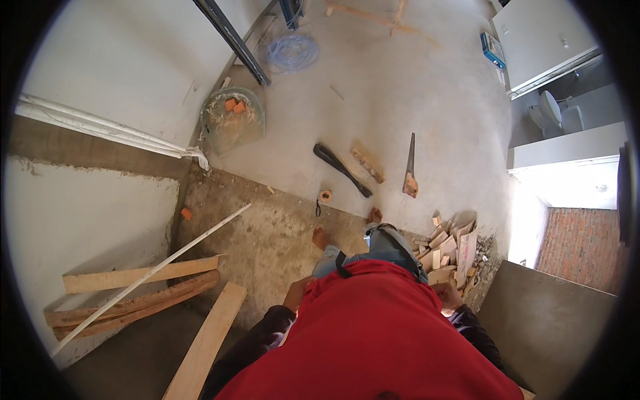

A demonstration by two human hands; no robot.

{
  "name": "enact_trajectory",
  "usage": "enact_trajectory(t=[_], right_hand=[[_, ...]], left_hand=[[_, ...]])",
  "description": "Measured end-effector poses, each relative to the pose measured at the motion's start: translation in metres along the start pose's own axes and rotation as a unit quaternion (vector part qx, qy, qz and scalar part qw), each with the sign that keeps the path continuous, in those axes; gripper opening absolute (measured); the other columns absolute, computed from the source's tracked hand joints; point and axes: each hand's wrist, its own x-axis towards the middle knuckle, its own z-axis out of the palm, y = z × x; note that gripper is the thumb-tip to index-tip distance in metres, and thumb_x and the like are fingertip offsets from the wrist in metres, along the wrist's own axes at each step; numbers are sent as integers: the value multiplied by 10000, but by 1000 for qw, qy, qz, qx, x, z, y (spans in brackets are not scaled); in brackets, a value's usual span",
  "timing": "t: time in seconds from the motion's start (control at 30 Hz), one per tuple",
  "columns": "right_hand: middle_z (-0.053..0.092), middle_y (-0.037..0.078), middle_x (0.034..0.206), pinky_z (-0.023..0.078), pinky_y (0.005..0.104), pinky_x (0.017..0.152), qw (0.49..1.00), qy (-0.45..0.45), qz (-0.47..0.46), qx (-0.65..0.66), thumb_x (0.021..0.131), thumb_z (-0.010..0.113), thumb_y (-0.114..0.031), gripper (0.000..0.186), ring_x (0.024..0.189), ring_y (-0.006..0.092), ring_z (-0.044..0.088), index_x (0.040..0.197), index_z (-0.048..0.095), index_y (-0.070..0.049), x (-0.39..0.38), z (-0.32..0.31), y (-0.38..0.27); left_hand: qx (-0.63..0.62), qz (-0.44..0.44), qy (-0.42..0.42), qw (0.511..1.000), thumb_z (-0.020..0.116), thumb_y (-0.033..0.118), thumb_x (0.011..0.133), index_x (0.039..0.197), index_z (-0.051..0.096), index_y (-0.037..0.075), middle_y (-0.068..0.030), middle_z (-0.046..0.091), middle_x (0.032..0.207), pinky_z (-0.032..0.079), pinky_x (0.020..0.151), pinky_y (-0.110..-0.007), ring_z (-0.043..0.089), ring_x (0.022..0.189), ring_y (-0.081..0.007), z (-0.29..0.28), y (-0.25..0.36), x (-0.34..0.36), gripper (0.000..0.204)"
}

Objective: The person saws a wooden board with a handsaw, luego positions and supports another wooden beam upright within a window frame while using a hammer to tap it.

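My left hand is at my left side against the red shirt and jeans, its fingers mostly hidden. My right hand is at my right hip, its fingers also largely out of sight. Beyond my bare feet, an orange tape measure with a black loop lies on the floor. A long dark folded object lies beside a short wooden piece. Farther right is a handsaw. A pile of wood offcuts lies by my right foot.
Left are planks and a white pipe. A bucket with brick pieces, coiled clear hose and dark metal post stand or lie along the left wall. At right are a raised ledge and doorway to a toilet.
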Motion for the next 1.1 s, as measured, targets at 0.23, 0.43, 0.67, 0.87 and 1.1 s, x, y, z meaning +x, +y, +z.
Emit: enact_trajectory(t=[0.23, 0.43, 0.67, 0.87, 1.1], right_hand=[[646, -8, 738, 474, 249, 647, 995, -16, -85, -42, 787, 759, -128, 166, 724, 54, 565, 837, 676, 6, 69, -47, -24], [624, 16, 679, 451, 264, 609, 974, -73, -160, -141, 737, 751, -208, 222, 665, 41, 511, 841, 662, -33, 138, -134, -52], [581, 84, 632, 453, 284, 594, 924, -195, -237, -227, 739, 738, -250, 259, 606, 87, 497, 898, 675, -55, 168, -241, -132], [645, 11, 716, 472, 277, 617, 931, -255, -186, -186, 808, 712, -160, 155, 695, 39, 535, 886, 673, -32, 178, -296, -167], [675, -29, 889, 479, 220, 718, 948, -303, -44, -86, 843, 677, -70, 181, 796, 28, 561, 1018, 661, -23, 183, -332, -174]], left_hand=[[269, 170, -84, 944, 537, 237, 893, 1029, 644, 3, -72, 672, 929, 475, 779, -299, 618, 866, -168, 27, -3, 78, 291], [589, 174, -52, 788, 593, 343, 831, 1046, 642, 20, -198, 669, 984, 479, 786, -352, 648, 918, -305, 151, 50, 86, 391], [552, 125, -13, 825, 580, 138, 856, 931, 690, -1, -82, 700, 894, 489, 716, -314, 645, 803, -157, 270, 55, 107, 192], [312, 112, 8, 943, 569, 42, 871, 1038, 667, -22, -42, 684, 984, 495, 785, -273, 620, 872, -119, 367, 60, 77, 204], [282, 81, 3, 956, 572, 98, 896, 1081, 664, 0, -46, 679, 1011, 483, 853, -286, 612, 922, -129, 373, 43, 90, 229]])
